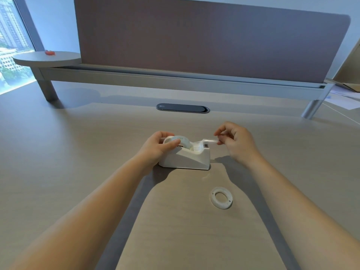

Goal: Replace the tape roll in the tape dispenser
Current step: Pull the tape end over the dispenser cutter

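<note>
A white tape dispenser stands on the desk, cutter end to the right. A pale tape roll sits upright in its cradle. My left hand grips the roll, thumb across its near side and fingers behind it. My right hand pinches the free end of a clear tape strip that runs from the roll over the cutter to the right. An empty white tape core ring lies flat on the desk, in front of the dispenser and to its right.
A dark oval cable grommet is set in the desk behind the dispenser. A grey partition screen on a metal rail closes the back. A round side shelf with a small red object sits at far left. Papers lie at far right.
</note>
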A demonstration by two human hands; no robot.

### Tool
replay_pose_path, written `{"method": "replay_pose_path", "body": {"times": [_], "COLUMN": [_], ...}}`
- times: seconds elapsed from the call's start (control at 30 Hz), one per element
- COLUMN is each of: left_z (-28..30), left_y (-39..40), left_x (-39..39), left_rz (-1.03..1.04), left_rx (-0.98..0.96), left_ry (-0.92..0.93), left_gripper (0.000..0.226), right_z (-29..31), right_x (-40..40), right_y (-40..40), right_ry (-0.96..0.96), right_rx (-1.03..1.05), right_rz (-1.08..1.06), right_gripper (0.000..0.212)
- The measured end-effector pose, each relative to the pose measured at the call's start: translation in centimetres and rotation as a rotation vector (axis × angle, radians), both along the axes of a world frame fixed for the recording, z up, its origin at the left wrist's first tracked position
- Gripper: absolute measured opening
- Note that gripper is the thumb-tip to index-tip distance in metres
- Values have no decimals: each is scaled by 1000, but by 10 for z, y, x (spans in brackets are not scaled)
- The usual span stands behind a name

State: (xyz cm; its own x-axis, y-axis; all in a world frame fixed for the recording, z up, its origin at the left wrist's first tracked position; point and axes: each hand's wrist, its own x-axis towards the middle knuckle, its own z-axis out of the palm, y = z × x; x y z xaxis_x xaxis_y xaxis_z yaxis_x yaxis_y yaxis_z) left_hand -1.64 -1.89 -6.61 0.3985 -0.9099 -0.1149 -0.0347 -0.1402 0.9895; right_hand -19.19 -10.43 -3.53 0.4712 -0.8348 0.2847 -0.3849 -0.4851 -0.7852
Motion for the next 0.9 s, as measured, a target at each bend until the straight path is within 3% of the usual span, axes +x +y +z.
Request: {"method": "replay_pose_path", "body": {"times": [0.4,0.47,0.63,0.77,0.9], "left_z": [0,-1,-2,-3,-4], "left_y": [3,3,3,5,6], "left_x": [-2,-2,-5,-6,-8], "left_rz": [-2,0,14,6,20], "left_rx": [-5,-9,-42,-43,-27], "left_ry": [-6,-4,12,2,-43], "left_gripper": [29,30,26,28,34], "right_z": [-26,-32,-34,-28,-24], "right_x": [-5,-4,4,8,6], "right_y": [-2,0,20,26,28], "right_ry": [-9,-70,-360,-369,-234], "right_rx": [-20,27,381,443,440], "right_rz": [-13,-27,-74,-130,-156], "right_gripper": [38,42,43,43,39]}}
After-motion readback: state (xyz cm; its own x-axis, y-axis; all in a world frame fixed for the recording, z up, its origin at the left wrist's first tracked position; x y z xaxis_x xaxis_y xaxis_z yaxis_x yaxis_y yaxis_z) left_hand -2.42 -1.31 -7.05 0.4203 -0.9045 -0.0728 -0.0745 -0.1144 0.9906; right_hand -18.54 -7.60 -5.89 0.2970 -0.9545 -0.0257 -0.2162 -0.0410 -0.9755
